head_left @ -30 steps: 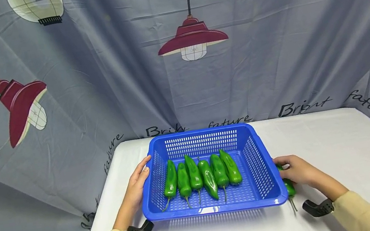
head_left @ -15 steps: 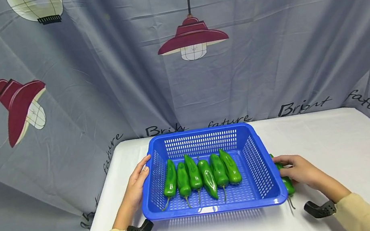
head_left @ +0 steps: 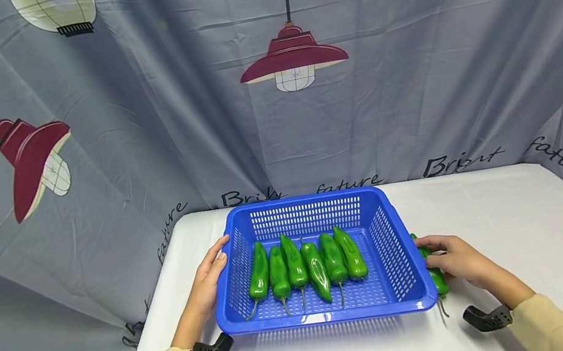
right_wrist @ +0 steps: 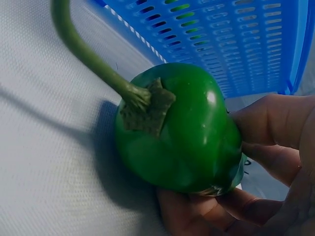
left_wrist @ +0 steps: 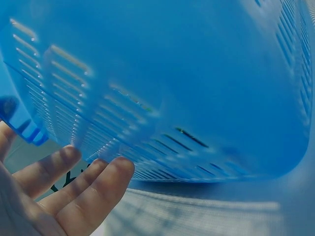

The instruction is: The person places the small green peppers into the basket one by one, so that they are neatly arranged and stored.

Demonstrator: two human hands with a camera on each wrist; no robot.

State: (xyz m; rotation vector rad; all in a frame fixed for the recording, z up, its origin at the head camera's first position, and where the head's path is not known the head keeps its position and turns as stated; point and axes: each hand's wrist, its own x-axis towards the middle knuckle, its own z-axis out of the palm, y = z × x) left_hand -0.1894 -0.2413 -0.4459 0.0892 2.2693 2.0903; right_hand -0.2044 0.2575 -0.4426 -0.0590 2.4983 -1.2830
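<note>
A blue perforated plastic basket (head_left: 333, 316) stands on the white table, holding a row of several green peppers (head_left: 316, 272). My left hand (head_left: 208, 281) is at the basket's left side, its fairly straight fingers (left_wrist: 93, 196) against the outer wall and rim. Outside the basket's right wall, my right hand (head_left: 452, 259) grips another green pepper (right_wrist: 172, 128), thumb on one side and curled fingers on the other. This pepper lies along the wall, stem toward me, and the hand covers its middle in the head view.
White cloth (head_left: 516, 210) covers the table. Behind it hangs a grey curtain (head_left: 385, 96) printed with lamps and lettering. Each wrist wears a black camera band (head_left: 487, 318).
The pepper in my right hand has shifted slightly away from me, its far tip now showing past the fingers and its stem swung a little left. Left hand and basket stay still.
</note>
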